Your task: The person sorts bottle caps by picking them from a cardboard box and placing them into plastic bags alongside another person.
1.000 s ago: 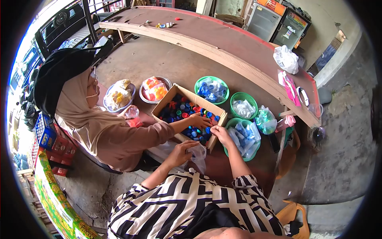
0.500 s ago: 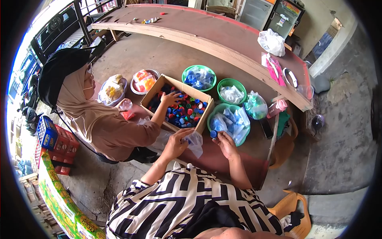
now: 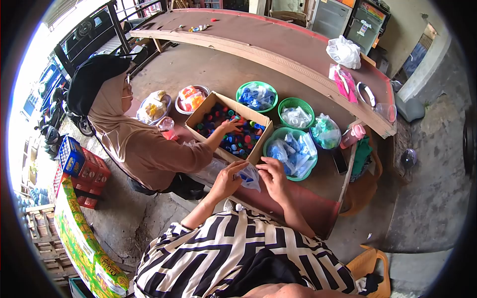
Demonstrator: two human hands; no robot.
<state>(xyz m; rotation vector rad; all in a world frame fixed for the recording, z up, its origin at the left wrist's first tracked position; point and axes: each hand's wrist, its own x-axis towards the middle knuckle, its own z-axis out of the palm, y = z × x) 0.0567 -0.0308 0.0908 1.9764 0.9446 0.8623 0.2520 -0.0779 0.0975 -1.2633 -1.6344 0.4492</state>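
My left hand (image 3: 226, 183) is closed on a small clear plastic bag (image 3: 252, 185) at the front edge of the table. Blue bottle caps (image 3: 244, 176) show through its film. Close by the bag's mouth is my right hand (image 3: 274, 181), its fingers apart and bent toward the bag, with no cap visible in them. Just beyond both hands stands a cardboard box (image 3: 266, 140) of loose red, blue, green and dark caps (image 3: 238, 139). A green basin (image 3: 314, 166) with bagged blue and clear pieces lies to the right of the box.
To the left, a co-worker's hand (image 3: 231, 126) reaches into the box. Green baskets (image 3: 281, 119) and bowls (image 3: 211, 91) of sorted bagged caps surround it. A pink bottle (image 3: 354, 135) and a phone (image 3: 340, 161) lie at right. A raised wooden ledge (image 3: 278, 68) crosses behind.
My right hand has moved left to the bag, and the blue cap it held is no longer seen in it. The co-worker's hand has shifted right within the box. The view has turned slightly.
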